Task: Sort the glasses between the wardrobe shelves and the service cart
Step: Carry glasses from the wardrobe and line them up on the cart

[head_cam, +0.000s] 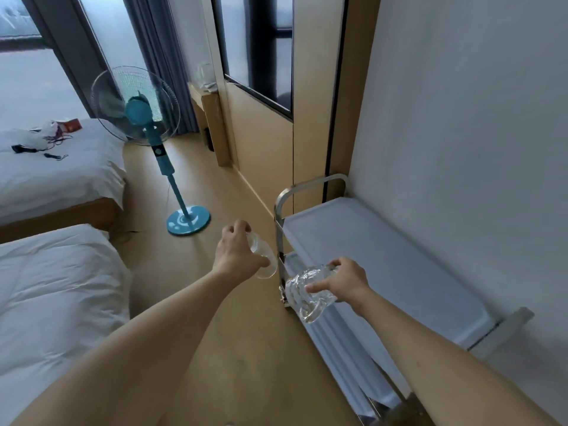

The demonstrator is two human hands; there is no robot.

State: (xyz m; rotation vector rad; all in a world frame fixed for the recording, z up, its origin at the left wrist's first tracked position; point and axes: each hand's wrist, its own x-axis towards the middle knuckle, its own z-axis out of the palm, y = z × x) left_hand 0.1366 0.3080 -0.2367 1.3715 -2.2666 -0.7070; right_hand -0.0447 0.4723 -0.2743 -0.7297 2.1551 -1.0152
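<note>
Soft window daylight, wide-angle edge distortion

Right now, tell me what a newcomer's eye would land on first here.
Two bare arms reach forward, the left hand gripping a smooth glass and the right hand a cut-glass tumbler, beside the service cart by the right wall. A teal standing fan stands beyond the white beds.
</note>
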